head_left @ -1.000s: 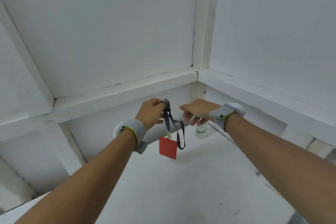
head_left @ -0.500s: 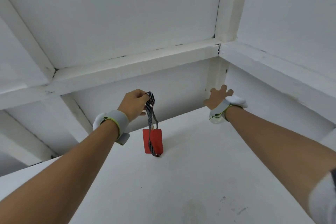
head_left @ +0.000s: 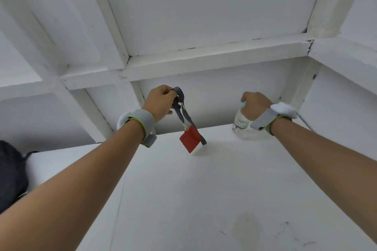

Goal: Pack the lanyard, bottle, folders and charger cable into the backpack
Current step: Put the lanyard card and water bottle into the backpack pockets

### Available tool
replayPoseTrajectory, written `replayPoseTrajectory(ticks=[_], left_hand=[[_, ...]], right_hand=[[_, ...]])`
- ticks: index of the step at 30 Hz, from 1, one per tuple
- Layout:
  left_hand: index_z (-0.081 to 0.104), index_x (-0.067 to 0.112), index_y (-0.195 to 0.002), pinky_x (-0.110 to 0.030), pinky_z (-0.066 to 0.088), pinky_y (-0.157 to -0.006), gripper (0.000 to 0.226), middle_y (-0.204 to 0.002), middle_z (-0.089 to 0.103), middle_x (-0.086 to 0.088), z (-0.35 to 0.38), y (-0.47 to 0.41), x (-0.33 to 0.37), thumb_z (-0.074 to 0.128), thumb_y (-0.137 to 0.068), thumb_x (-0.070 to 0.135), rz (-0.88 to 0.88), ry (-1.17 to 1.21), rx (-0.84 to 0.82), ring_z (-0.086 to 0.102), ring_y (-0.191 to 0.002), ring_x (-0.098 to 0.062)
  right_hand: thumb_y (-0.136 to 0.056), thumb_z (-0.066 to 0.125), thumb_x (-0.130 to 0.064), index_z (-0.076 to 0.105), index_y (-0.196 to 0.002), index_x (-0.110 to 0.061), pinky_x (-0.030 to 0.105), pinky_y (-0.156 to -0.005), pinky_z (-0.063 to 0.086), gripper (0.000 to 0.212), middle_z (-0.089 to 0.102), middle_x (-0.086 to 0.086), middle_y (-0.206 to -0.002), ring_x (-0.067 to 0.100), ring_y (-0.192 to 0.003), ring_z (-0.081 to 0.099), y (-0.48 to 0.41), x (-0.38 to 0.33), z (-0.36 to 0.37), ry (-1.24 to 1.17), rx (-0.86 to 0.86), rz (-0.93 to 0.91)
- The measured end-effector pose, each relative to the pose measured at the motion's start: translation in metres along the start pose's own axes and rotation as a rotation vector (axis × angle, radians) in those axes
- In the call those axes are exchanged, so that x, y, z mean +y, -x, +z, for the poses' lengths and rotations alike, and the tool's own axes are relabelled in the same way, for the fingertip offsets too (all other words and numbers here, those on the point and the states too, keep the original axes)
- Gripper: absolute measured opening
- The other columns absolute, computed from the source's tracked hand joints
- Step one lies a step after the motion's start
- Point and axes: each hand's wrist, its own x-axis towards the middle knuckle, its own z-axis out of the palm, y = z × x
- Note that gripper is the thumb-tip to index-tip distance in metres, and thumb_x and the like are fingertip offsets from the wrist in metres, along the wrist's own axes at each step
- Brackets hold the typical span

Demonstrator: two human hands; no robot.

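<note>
**Backpack left of both hands**

We find the left hand [head_left: 160, 102] pinching the black-and-white striped fabric lanyard [head_left: 180, 106], its red card sleeve [head_left: 190, 141] dangling above the white tabletop [head_left: 204, 189]. The right hand [head_left: 255, 106] is wrapped round the clear plastic bottle [head_left: 240, 121], centre right. The dark fabric backpack [head_left: 10, 173] sits at the left edge, nearer the left hand.

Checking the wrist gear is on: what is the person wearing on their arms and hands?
No sleeves or gloves: left hand and right hand are bare. The left wrist's grey fabric strap, edged yellow-green, carries a rounded white pod; the right wrist's strap and pod match.
</note>
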Motion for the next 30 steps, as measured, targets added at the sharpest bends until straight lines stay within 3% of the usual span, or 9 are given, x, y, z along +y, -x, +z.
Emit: replayPoseTrajectory(ticks=[11, 16, 22, 26, 30], left_hand=[[0.062, 0.016, -0.092, -0.033, 0.056, -0.065, 0.011, -0.103, 0.072, -0.017, -0.179, 0.066, -0.053, 0.051, -0.094, 0.02, 0.038, -0.013, 0.248, 0.069, -0.095, -0.035], [0.062, 0.014, -0.095, -0.031, 0.059, -0.065, 0.011, -0.095, 0.07, -0.008, -0.271, 0.104, -0.101, 0.051, -0.095, 0.017, -0.013, 0.055, 0.3, 0.068, -0.083, -0.023], [0.064, 0.016, -0.092, -0.035, 0.062, -0.07, 0.012, -0.088, 0.071, -0.006, -0.352, 0.142, -0.158, 0.052, -0.095, 0.017, -0.033, 0.084, 0.367, 0.072, -0.077, -0.021], [0.062, 0.011, -0.103, -0.02, 0.056, -0.057, 0.015, -0.089, 0.069, -0.004, -0.381, 0.159, -0.179, 0.05, -0.097, 0.017, -0.051, 0.067, 0.376, 0.066, -0.072, -0.017], [0.063, 0.014, -0.102, -0.036, 0.061, -0.074, 0.014, -0.095, 0.07, -0.008, -0.403, 0.172, -0.192, 0.051, -0.097, 0.019, -0.059, 0.072, 0.399, 0.068, -0.08, -0.025]], right_hand=[[-0.088, 0.059, -0.014, 0.06, -0.125, -0.015, 0.031, -0.089, 0.044, 0.037, 0.061, 0.011, -0.127, 0.029, -0.114, 0.057, 0.078, -0.22, 0.054, -0.105, -0.098, -0.393], [-0.088, 0.061, -0.017, 0.06, -0.124, -0.017, 0.031, -0.09, 0.045, 0.036, 0.061, 0.008, -0.127, 0.027, -0.113, 0.057, 0.121, -0.311, 0.095, -0.106, -0.136, -0.448], [-0.087, 0.062, -0.018, 0.06, -0.121, -0.016, 0.029, -0.086, 0.042, 0.035, 0.062, 0.009, -0.124, 0.029, -0.112, 0.056, 0.167, -0.397, 0.138, -0.107, -0.188, -0.482], [-0.086, 0.063, -0.019, 0.06, -0.123, -0.02, 0.03, -0.092, 0.043, 0.037, 0.059, 0.006, -0.129, 0.028, -0.116, 0.055, 0.193, -0.434, 0.157, -0.104, -0.199, -0.483], [-0.086, 0.063, -0.018, 0.059, -0.124, -0.02, 0.032, -0.092, 0.045, 0.037, 0.06, 0.007, -0.129, 0.027, -0.115, 0.056, 0.209, -0.461, 0.17, -0.057, -0.228, -0.53]])
